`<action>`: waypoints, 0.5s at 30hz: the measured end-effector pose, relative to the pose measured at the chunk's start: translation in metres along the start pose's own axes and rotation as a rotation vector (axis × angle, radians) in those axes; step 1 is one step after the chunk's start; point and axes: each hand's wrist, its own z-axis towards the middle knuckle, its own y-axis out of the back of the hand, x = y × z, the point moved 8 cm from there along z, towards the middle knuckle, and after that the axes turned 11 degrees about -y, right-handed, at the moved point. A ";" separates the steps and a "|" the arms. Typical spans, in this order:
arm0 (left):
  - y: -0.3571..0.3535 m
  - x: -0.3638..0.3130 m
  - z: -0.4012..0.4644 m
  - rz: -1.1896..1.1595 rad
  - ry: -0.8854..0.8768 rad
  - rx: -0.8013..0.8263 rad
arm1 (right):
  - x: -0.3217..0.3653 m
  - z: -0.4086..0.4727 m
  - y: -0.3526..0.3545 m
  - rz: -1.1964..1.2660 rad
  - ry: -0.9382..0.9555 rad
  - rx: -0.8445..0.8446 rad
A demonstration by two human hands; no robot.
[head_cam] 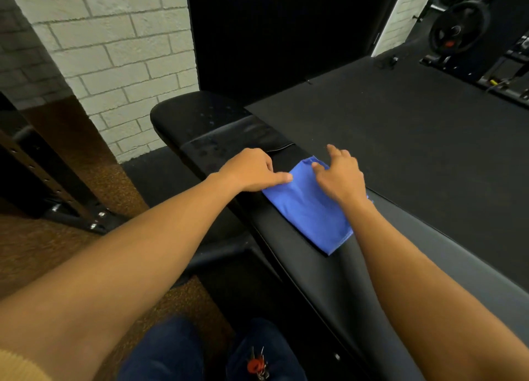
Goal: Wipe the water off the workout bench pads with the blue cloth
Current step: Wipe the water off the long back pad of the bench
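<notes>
A black padded workout bench (pixel 300 266) runs from the lower right up to the centre. Its far pad (pixel 200 117) carries scattered water droplets. A folded blue cloth (pixel 309 208) lies flat on the near pad, just short of the gap between pads. My left hand (pixel 252 170) rests at the cloth's left corner, thumb touching its edge, fingers curled under. My right hand (pixel 340 174) lies on the cloth's far right part, fingers spread and slightly raised.
A white brick wall (pixel 114 51) stands behind the bench's far end. Black rubber flooring (pixel 400 122) stretches to the right, with a weight plate (pixel 455 28) and rack at the upper right. A dark steel frame (pixel 57 180) stands on brown flooring at the left.
</notes>
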 end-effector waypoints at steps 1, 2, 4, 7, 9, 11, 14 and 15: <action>-0.005 -0.003 -0.005 -0.007 -0.003 0.036 | -0.002 0.007 -0.001 -0.090 -0.032 0.024; -0.010 -0.005 -0.009 -0.007 -0.008 0.055 | -0.004 0.012 -0.005 -0.160 -0.055 0.070; -0.014 -0.010 -0.014 0.004 -0.018 0.045 | -0.001 0.015 -0.011 -0.202 -0.052 0.111; -0.014 -0.014 -0.021 -0.048 -0.017 0.001 | 0.010 0.015 -0.011 -0.197 0.037 0.051; -0.011 -0.010 -0.023 -0.168 0.011 -0.028 | 0.014 0.016 -0.010 -0.130 0.059 0.061; -0.008 -0.001 -0.026 -0.349 0.057 -0.063 | 0.018 0.019 -0.006 -0.008 0.080 0.078; 0.011 0.023 -0.033 -0.621 0.125 -0.124 | 0.039 0.022 0.005 0.133 0.142 0.070; 0.020 0.034 -0.036 -0.686 0.147 -0.143 | 0.051 0.023 0.006 0.165 0.166 0.078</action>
